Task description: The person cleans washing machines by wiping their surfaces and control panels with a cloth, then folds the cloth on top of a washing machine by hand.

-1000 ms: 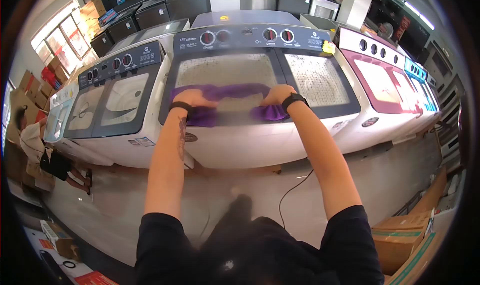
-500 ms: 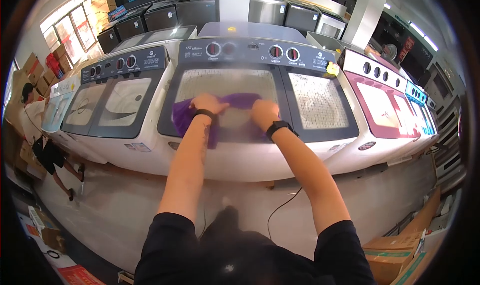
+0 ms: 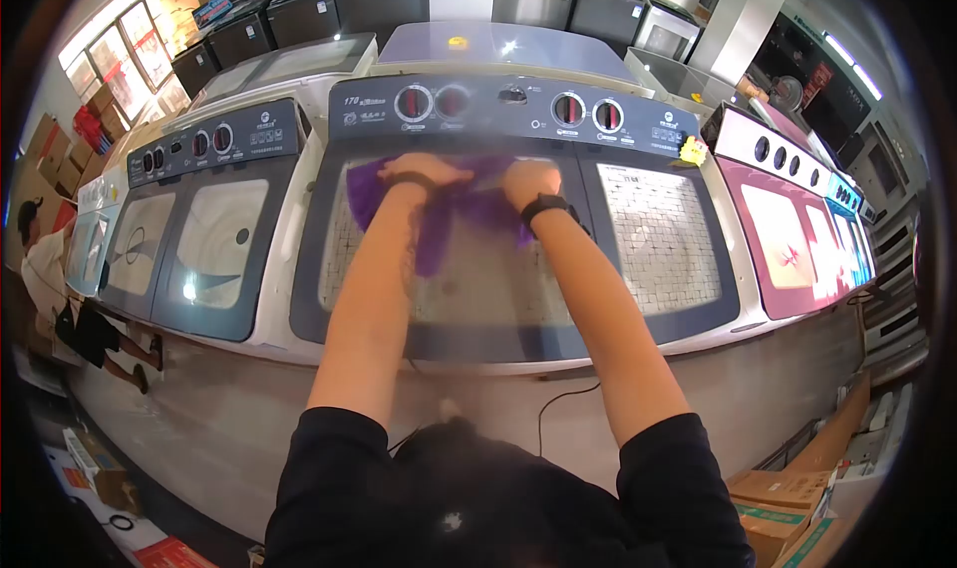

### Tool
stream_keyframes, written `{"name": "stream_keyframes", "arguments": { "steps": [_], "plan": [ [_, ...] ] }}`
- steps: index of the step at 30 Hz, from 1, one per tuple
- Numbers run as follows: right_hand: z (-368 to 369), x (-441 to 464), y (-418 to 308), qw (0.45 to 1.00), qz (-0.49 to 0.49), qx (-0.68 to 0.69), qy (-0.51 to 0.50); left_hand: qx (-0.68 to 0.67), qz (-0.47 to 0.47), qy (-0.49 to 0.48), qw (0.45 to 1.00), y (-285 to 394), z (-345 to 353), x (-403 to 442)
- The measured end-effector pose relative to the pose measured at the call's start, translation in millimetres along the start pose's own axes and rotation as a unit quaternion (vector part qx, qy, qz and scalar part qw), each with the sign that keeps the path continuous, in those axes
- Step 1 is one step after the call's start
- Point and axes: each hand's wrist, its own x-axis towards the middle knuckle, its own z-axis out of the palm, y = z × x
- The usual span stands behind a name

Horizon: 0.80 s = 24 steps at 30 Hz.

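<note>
A purple cloth (image 3: 436, 231) is bunched and draped over the upper part of the large left lid (image 3: 478, 299) of a twin-tub washing machine, just below its control panel (image 3: 498, 113). My left hand (image 3: 424, 169) grips the cloth near its left end, the thumb pointing right. To its right, my right hand (image 3: 531, 181) is closed on the cloth's other end, a dark band on its wrist. Between the hands the cloth is partly blurred and hangs towards me. The smaller right lid (image 3: 658, 234) lies beside my right forearm.
A grey-lidded washing machine (image 3: 214, 219) stands to the left, a pink one (image 3: 783, 234) to the right. Darker appliances (image 3: 379, 15) line the back near a white pillar (image 3: 462, 0). A person (image 3: 60, 279) walks at far left. Cardboard boxes (image 3: 783, 503) lie at lower right; a cable (image 3: 558, 399) crosses the floor.
Both hands and the purple cloth have moved up the lid, away from me, towards the control panel. The machine now fills more of the view, with more of the lid's lower part showing.
</note>
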Motion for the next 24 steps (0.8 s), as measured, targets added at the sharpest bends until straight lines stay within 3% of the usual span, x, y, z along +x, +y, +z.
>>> {"name": "stream_keyframes", "arguments": {
  "steps": [4,13,20,23,24],
  "plan": [
    [-18.4,37.4,-1.8,0.997,0.053,0.034,-0.036,-0.006,0.075,-0.009,0.997,-12.2,-4.7,37.9],
    [-2.0,94.4,4.3,0.998,0.03,-0.001,-0.05,0.031,-0.013,-0.002,0.999,23.7,-11.4,71.7],
    [-3.8,88.6,10.2,0.999,0.02,0.0,-0.047,0.067,-0.068,0.142,0.985,36.4,12.5,76.2],
    [66.1,131.7,29.5,0.987,0.099,0.116,0.039,0.05,-0.032,0.125,0.99,32.3,9.9,75.2],
    [44.0,115.2,27.5,0.983,0.102,0.149,0.014,0.052,-0.04,0.092,0.994,34.7,-1.0,59.2]
  ]
}}
